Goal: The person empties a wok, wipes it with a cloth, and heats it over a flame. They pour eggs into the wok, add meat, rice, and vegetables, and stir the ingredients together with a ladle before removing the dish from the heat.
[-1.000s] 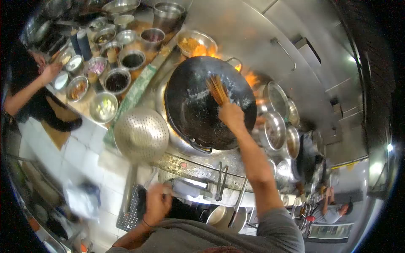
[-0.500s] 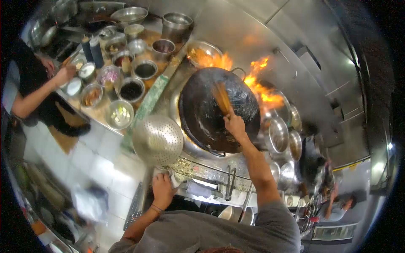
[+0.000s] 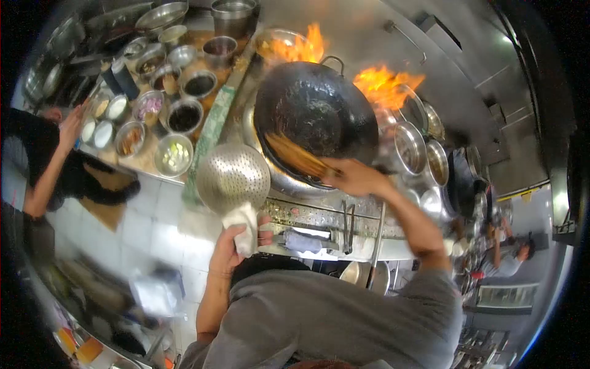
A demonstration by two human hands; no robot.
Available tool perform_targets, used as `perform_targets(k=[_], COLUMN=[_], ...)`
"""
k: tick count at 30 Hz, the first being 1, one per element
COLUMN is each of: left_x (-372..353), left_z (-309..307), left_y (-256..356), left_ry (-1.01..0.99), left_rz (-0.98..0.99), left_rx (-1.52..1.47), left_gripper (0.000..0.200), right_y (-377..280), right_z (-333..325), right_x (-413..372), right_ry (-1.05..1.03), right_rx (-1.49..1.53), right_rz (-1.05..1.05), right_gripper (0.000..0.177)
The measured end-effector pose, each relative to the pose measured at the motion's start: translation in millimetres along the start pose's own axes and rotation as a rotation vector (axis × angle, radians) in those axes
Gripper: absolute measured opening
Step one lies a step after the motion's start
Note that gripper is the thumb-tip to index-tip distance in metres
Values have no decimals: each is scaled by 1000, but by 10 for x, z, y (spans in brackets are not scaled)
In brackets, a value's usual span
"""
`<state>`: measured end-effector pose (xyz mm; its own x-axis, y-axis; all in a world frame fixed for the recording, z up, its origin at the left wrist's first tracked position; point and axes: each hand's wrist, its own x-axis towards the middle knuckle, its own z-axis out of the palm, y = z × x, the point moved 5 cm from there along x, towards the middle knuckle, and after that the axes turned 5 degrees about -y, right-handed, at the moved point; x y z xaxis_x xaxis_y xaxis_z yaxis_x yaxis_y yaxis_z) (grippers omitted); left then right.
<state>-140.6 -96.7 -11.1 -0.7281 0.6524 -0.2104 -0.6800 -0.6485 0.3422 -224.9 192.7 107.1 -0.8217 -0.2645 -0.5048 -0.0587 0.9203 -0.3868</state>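
In the head view my right hand [image 3: 356,176] grips a bamboo wok brush [image 3: 298,155], its bristles over the near-left part of the black wok [image 3: 319,111]. The wok leans on the stove with its wet, shiny inside showing. My left hand [image 3: 226,249] is closed on a white folded cloth [image 3: 243,229], left of the brush and lower down. Just above that cloth is a round perforated metal strainer [image 3: 233,178], which the cloth meets at its lower edge. Whether a handle lies inside the cloth is hidden.
Flames [image 3: 387,86] rise behind the wok, beside metal bowls [image 3: 410,147]. Steel tubs of ingredients [image 3: 174,155] and dark sauces stand on the left counter. A co-worker's hand [image 3: 72,128] is near them. Another person [image 3: 507,263] is far right. A rolled towel [image 3: 303,242] lies on the stove front.
The brush has swung from the wok's upper middle to its near-left side, its bristles now pointing left. My left hand, with the cloth, has moved up slightly. The flames have changed shape.
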Motion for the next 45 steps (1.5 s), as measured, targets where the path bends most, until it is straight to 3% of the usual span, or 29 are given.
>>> perform_targets(k=[1,3,5,8,11,13,15,16,18,22,25,29,32,35,37,40,45], left_x=[43,195,434,978,1336,1521,1747,1792,1947,2163,1940,1409,1247,1235,1138,1202,1196], left_z=[-3,82,280,271,489,672,513,496,470,71,124,487,654,690,896,901,1034], left_y=[-22,-83,-215,-433,-564,-637,-775,-790,-756,-698,-597,-442,-421,-414,-386,-365,-357], left_ry=[33,87,86,38,39,142,157,156,120,204,200,421,455,386,440,299,273], left_rz=[-32,-98,-143,-142,-193,-221,-240,-272,-354,-174,-67,64,167,282,247,452,554], left_rx=[108,333,338,224,136,243,235,218,175,287,420,546,652,670,709,802,990], left_gripper=[53,50,37,33,34,34,27,26,21,15,14,13,13,14,10,7,7], right_y=[199,424,592,564,514,684,965,1014,994,944,1153,1186,1307,1322,1342,1427,1413], right_z=[-14,-384,-705,-946,-578,-76,340,469,502,660,983,1031,992,823,707,520,201], right_x=[-272,-724,-994,-1413,-1524,-1323,-1068,-1024,-1152,-1286,-1217,-1646,-1754,-1860,-1862,-1693,-1174], right_ry=[37,-202,-107,420,714,1043,729,692,857,1114,984,1007,1094,1074,1035,1023,1026], right_rx=[-246,-299,-569,-397,2,-72,-14,-44,106,203,167,548,547,486,443,390,425], right_rz=[-127,273,682,565,527,248,445,477,435,349,340,377,363,392,388,339,341], right_gripper=[59,62,60,59,59,60,59,57,57,58,57,56,54,54,55,54,56])
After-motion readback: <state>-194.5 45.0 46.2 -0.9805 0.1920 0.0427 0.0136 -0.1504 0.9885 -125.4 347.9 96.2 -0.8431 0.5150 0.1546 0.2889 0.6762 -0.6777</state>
